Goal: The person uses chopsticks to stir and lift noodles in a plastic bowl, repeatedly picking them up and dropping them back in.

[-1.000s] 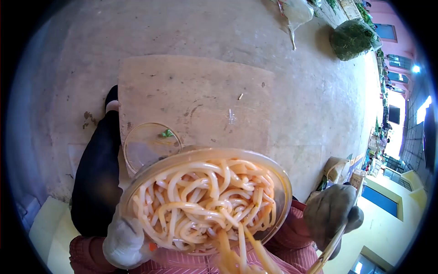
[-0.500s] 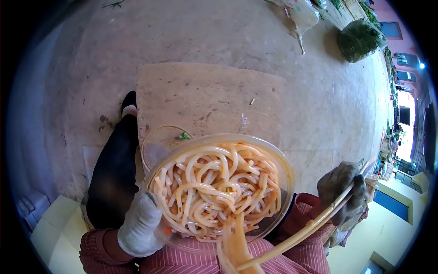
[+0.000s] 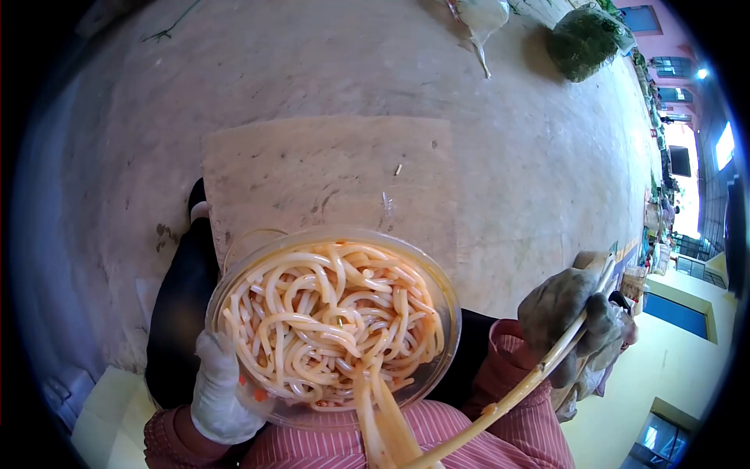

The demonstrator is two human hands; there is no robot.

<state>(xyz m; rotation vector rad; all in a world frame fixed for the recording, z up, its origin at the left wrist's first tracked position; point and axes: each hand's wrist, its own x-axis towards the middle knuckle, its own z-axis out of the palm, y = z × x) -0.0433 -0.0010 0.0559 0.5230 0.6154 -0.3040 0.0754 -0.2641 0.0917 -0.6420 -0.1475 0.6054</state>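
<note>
A clear round plastic bowl of thick, sauced noodles is held up in front of my striped shirt. My left hand, in a white glove, grips its left side, with the fingers partly hidden beneath it. On the right, my right hand, in a grey-stained glove, is closed around a pair of wooden chopsticks. Their tips point down and left, past the lower edge of the view. Several noodles stretch from the bowl to that edge near the tips, where the pinch itself is out of sight.
A low board with small scraps on it lies in front of me. Behind the bowl a round lid's rim partly shows. Farther off on the floor are a white plastic bag and a bag of greens.
The whole view has shifted, so bowl, board and bags sit more to the left. The chopsticks and stretched noodles reach a little farther past the lower edge.
</note>
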